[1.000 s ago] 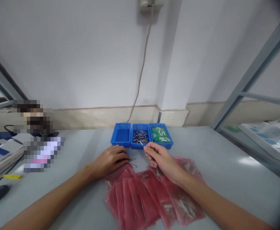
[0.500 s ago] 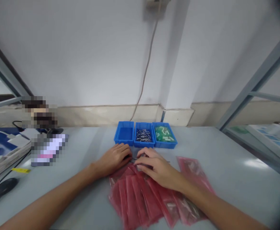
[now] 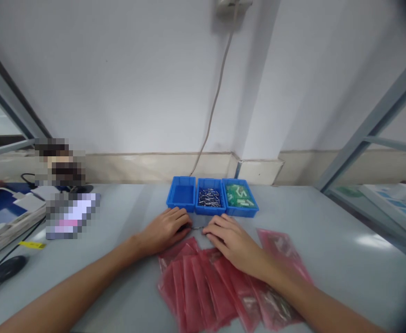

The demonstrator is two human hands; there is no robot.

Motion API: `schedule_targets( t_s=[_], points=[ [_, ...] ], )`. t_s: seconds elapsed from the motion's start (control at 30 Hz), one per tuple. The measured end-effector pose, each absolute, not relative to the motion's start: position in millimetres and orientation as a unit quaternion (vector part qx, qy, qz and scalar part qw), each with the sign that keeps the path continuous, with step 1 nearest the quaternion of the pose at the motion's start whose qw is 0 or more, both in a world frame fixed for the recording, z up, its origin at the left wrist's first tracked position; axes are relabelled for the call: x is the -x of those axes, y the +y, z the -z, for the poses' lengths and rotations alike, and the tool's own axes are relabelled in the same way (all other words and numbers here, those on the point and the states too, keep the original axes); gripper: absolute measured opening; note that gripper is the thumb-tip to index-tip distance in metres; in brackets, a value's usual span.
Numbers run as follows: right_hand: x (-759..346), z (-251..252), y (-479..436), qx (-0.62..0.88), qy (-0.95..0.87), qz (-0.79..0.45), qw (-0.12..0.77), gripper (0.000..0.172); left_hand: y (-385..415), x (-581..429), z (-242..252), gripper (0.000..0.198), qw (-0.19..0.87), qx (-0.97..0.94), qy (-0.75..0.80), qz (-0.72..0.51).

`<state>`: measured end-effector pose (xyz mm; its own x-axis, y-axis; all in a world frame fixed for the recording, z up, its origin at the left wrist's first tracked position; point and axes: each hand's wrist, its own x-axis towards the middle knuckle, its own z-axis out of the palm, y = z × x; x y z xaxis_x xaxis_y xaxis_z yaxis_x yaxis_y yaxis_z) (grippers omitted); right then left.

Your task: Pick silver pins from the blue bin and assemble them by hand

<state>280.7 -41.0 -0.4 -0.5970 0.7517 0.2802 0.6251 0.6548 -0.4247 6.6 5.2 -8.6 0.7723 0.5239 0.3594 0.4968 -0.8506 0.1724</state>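
My left hand (image 3: 170,229) rests on the table in front of the blue bins, its fingers curled closed. A thin metal piece (image 3: 197,227), like a screw, sticks out from its fingertips toward the right. At the piece's other end are the pinched fingertips of my right hand (image 3: 230,238). What lies inside both hands is hidden. Beneath and in front of my right hand lie several overlapping pink plastic bags (image 3: 203,291). Just beyond the hands, the middle blue bin (image 3: 210,212) holds many shiny screw-like metal parts (image 3: 210,198).
A left blue bin (image 3: 181,207) shows its bare bottom. The right one (image 3: 242,212) holds green bags with white pieces (image 3: 239,195). Another pink bag (image 3: 282,249) lies to the right. On the left are a phone (image 3: 71,217), a black mouse-like object (image 3: 8,269) and a power strip (image 3: 12,231).
My right hand has shifted slightly right and its fingers have drawn together, so the metal piece between the hands shows more plainly. My left hand stays nearly still. The view has moved slightly.
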Motion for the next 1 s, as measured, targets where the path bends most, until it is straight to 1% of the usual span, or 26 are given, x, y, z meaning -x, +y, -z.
schedule_targets(
  t_s=[0.2, 0.33, 0.53, 0.7, 0.83, 1.0],
  points=[
    [-286.4, 1.9, -39.1, 0.427, -0.855, -0.161, 0.248, 0.025, 6.2, -3.7, 7.9, 0.019, 0.031, -0.945, 0.259, -0.195],
    [-288.8, 0.6, -39.3, 0.423, -0.852, -0.183, 0.25, 0.015, 6.2, -2.4, 7.7, 0.02, 0.033, -0.947, 0.255, -0.193],
    [-288.6, 1.2, -40.8, 0.42, -0.848, -0.193, 0.26, 0.019, 6.4, -1.7, 8.3, 0.019, 0.035, -0.947, 0.263, -0.183],
    [-286.1, -0.9, -38.5, 0.449, -0.792, -0.243, 0.335, 0.016, 5.9, -1.7, 6.7, 0.021, 0.044, -0.947, 0.261, -0.181],
    [-285.7, -3.2, -33.6, 0.449, -0.75, -0.292, 0.389, 0.022, 4.5, -1.5, 4.9, 0.021, 0.044, -0.948, 0.264, -0.175],
    [-285.6, -4.9, -28.2, 0.452, -0.66, -0.418, 0.431, 0.031, 4.2, -1.7, 3.4, 0.02, 0.038, -0.948, 0.265, -0.172]
  ],
)
